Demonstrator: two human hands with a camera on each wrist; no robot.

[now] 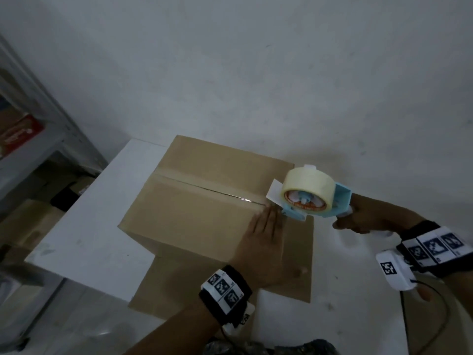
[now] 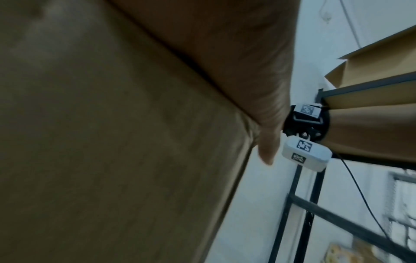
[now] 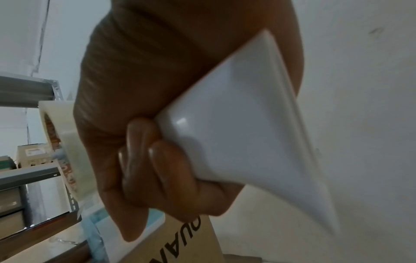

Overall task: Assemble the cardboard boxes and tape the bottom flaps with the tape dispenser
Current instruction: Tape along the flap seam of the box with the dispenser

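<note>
**Cardboard box, taped seam, dispenser at near edge**

Cardboard box: on white tabletop, flaps closed, glossy tape along centre seam. Tape dispenser: pale blue frame, clear roll, nose at the seam's end, just beyond the left fingers. Left hand: flat, fingers straight, pressing the top panel beside the seam, thumb over the box corner. Right hand: fingers curled round the white handle. Metal shelving: far left of the fingers.

Head looks down; wrists close on box.
</note>
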